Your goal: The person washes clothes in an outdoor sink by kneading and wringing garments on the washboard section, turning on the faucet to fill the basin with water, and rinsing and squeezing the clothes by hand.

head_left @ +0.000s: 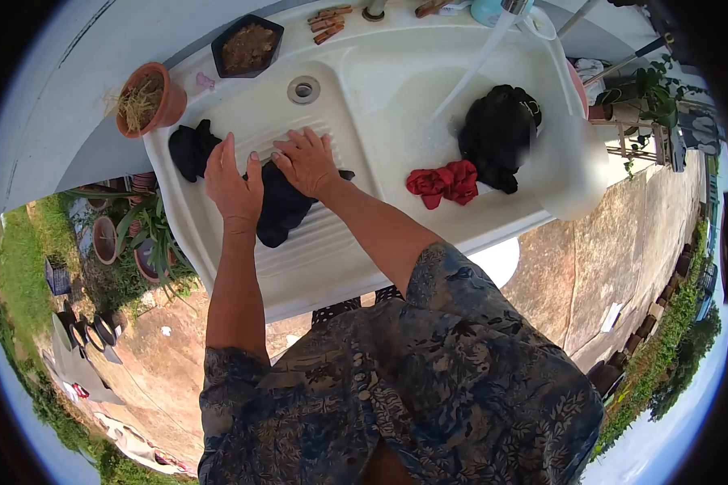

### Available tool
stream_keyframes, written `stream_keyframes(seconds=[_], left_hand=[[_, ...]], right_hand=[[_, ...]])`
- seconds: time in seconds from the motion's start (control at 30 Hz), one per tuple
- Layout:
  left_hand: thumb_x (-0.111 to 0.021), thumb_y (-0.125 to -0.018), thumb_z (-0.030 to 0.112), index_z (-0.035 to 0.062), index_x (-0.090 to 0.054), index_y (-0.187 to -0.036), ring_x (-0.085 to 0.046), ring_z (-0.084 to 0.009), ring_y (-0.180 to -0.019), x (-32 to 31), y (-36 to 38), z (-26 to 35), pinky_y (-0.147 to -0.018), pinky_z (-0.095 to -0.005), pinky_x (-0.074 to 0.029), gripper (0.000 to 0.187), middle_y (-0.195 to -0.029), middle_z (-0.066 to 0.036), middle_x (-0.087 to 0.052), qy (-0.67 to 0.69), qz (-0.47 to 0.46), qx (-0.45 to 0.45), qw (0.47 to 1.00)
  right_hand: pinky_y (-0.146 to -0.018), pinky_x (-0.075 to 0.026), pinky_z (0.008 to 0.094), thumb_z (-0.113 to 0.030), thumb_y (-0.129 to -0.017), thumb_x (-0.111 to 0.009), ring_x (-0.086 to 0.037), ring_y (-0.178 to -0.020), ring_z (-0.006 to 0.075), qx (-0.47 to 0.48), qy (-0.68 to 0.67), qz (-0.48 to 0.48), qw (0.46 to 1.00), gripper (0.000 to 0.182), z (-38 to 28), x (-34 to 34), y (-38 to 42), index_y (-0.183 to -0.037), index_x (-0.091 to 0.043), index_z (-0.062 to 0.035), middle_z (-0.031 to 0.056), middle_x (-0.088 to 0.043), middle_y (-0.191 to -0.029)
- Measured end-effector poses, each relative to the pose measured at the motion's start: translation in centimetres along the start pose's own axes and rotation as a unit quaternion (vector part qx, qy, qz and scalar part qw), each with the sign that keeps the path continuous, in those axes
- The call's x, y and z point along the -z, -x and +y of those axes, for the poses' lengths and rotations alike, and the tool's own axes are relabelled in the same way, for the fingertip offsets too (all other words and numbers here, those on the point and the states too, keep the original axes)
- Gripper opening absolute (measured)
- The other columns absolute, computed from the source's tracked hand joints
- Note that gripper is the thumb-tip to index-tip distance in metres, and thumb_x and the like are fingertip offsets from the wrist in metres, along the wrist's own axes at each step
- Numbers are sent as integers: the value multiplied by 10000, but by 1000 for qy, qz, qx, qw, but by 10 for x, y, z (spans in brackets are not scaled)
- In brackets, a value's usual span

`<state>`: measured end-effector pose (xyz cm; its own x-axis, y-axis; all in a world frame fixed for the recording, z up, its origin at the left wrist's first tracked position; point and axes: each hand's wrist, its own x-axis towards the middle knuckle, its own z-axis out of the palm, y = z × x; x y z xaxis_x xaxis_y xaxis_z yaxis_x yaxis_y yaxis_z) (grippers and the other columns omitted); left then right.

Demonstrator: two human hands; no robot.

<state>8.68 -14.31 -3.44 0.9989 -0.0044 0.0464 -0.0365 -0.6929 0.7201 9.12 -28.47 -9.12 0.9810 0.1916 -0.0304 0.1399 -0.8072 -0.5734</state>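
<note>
A dark wet garment [283,212] lies bunched on the ribbed washboard [319,236] of a white sink. My right hand [309,164] rests palm down over its upper part, fingers spread across the cloth and the ridges. Beside it on the left is my left hand [234,184], open, thumb and fingers stretched upward at the garment's edge. A smaller black cloth [191,150] sits near the sink's left rim, just past my left fingers. In the right basin are a red cloth [445,183] and a larger black garment [497,133], partly in water.
A stream of water [477,65] runs into the right basin. A round drain [303,90] lies above the washboard. Along the back ledge stand a terracotta pot [150,101], a black planter [247,47] and wooden clothespins [328,23]. Potted plants [141,230] flank the sink's left side.
</note>
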Motion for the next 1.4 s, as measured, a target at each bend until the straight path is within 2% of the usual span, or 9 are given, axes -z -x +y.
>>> stream_keyframes(seconds=[0.03, 0.13, 0.3, 0.6, 0.67, 0.83, 1.13, 1.23, 1.4], left_hand=[[-562, -870, 226, 9, -530, -1207, -524, -355, -1029, -4, -2, -10, -902, -436, -400, 402, -1165, -193, -536, -197, 165, -109, 960], [-552, -860, 247, 38, -546, -1146, -485, -325, -1090, -42, 46, -32, -924, -459, -369, 354, -1156, -153, -525, -129, 17, -46, 990], [-491, -864, 210, 44, -568, -942, -494, -306, -989, -48, 117, 10, -925, -483, -341, 199, -975, -122, -542, -140, 128, -180, 965], [-514, -871, 256, 128, -532, -1218, -323, -348, -1285, -71, 10, -12, -1013, -642, -167, 371, -1361, -99, -409, -267, 154, 98, 946], [-535, -858, 268, 102, -522, -1221, -319, -371, -1282, -53, 50, -12, -1010, -622, -194, 399, -1341, -126, -432, -130, -1, 73, 989], [-515, -853, 180, 25, -563, -1002, -466, -333, -1071, -53, 149, -11, -971, -512, -297, 221, -1024, -146, -541, -139, 107, -161, 971], [-506, -878, 252, 78, -569, -1126, -389, -276, -1228, -74, 18, -22, -1008, -668, -159, 309, -1227, -70, -516, -238, 157, 100, 953], [-534, -853, 279, 68, -578, -1088, -430, -321, -1170, -49, 83, -12, -982, -620, -233, 319, -1197, -104, -531, -2, 80, -21, 997], [-558, -785, 167, 37, -605, -934, -519, -291, -973, -52, 106, -12, -918, -485, -326, 203, -965, -119, -570, -123, 60, -144, 980]], right_hand=[[-1056, -261, 484, -369, -936, -413, -350, -1264, 339, 38, 35, 59, 997, 385, -5, -6, 9, -1156, -554, -86, 75, -522, -1240], [-1039, -292, 437, -248, -882, -477, -436, -1171, 320, -13, -175, 32, 984, 255, -12, 14, 32, -996, -579, -44, 115, -553, -1145], [-1063, -275, 505, -168, -761, -579, -471, -1105, 299, 119, -125, 89, 981, 279, 8, 10, 99, -1014, -563, -52, 104, -545, -1064], [-1053, -135, 617, -320, -862, -536, -361, -1246, 325, -43, 19, 120, 992, 307, -8, 5, 4, -1096, -590, -130, 89, -505, -1245], [-1039, -141, 635, -337, -868, -533, -334, -1265, 336, -48, -3, 24, 999, 304, -6, 15, 43, -1088, -594, -136, 93, -495, -1261], [-1040, -182, 620, -246, -813, -543, -428, -1166, 326, 97, -129, 60, 985, 267, 4, 3, 136, -1025, -587, -89, 83, -536, -1141], [-1061, -156, 603, -298, -887, -504, -378, -1237, 278, -34, 48, 52, 997, 288, -7, -5, -10, -1076, -591, -98, 54, -483, -1270], [-1059, -169, 599, -309, -879, -510, -409, -1205, 306, 29, -95, -32, 995, 297, 1, 23, 58, -1053, -602, -87, 83, -523, -1217], [-1055, -212, 571, -252, -844, -530, -467, -1121, 312, 133, -75, 44, 987, 271, 23, -3, 102, -1035, -586, -67, 87, -554, -1092]])
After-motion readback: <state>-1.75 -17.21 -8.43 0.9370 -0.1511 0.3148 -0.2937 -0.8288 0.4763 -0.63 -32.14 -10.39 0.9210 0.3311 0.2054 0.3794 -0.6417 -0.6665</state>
